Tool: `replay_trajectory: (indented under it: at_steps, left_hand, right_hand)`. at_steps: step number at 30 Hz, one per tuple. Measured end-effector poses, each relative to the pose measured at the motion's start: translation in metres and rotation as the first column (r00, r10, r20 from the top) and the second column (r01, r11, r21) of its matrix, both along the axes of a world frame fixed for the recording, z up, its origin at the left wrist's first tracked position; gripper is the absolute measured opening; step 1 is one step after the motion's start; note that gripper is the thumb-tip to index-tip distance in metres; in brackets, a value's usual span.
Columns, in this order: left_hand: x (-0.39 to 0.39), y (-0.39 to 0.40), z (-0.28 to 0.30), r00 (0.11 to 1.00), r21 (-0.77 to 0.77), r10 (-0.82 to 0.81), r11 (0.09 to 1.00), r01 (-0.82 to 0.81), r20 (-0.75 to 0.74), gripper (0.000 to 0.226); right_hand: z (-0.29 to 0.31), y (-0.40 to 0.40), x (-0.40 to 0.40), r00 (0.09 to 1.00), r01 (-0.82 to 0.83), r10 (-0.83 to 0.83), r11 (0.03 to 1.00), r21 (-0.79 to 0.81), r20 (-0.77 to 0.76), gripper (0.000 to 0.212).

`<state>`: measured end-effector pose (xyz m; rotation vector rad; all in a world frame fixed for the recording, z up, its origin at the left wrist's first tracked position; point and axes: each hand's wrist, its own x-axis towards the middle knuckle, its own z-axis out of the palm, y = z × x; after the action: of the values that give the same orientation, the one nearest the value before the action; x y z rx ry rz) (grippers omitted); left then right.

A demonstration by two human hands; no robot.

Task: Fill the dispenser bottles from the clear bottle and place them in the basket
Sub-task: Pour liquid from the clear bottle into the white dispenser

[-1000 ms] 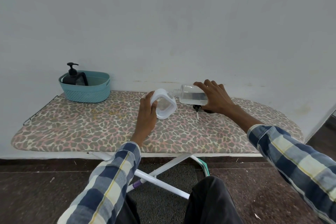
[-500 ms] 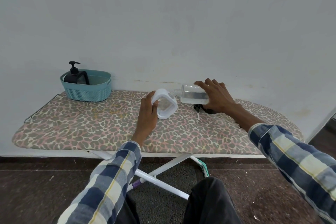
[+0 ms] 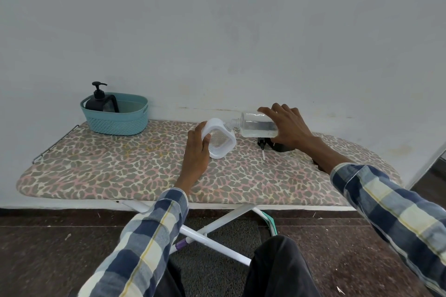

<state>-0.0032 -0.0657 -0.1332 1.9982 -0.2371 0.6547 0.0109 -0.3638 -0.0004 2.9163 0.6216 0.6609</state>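
My left hand [image 3: 196, 149] grips a white dispenser bottle [image 3: 220, 141], tilted to the right on the ironing board [image 3: 120, 166]. My right hand [image 3: 288, 128] holds the clear bottle [image 3: 257, 125] on its side, liquid inside, its neck at the white bottle's opening. A black pump head [image 3: 263, 143] with its tube lies on the board under the clear bottle. A black dispenser bottle [image 3: 101, 103] with its pump on stands in the teal basket [image 3: 120, 123] at the far left.
The board with its leopard-print cover stands against a white wall. Its white crossed legs [image 3: 217, 229] stand on the dark floor in front of my knees. A metal rest [image 3: 55, 142] juts out at the board's left end.
The clear bottle has tipped a little more toward the white bottle. Both hands stay almost where they were.
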Motion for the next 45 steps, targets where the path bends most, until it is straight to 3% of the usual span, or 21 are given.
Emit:
replay_trajectory:
  at_steps: [45]
  left_hand:
    - [-0.0022, -0.0017, 0.0014, 1.0, 0.012, 0.018, 1.0, -0.018, 0.002, 0.045]
  right_hand:
    - [0.0042, -0.0005, 0.0004, 1.0, 0.007, -0.006, 0.999, -0.043, 0.028, 0.093]
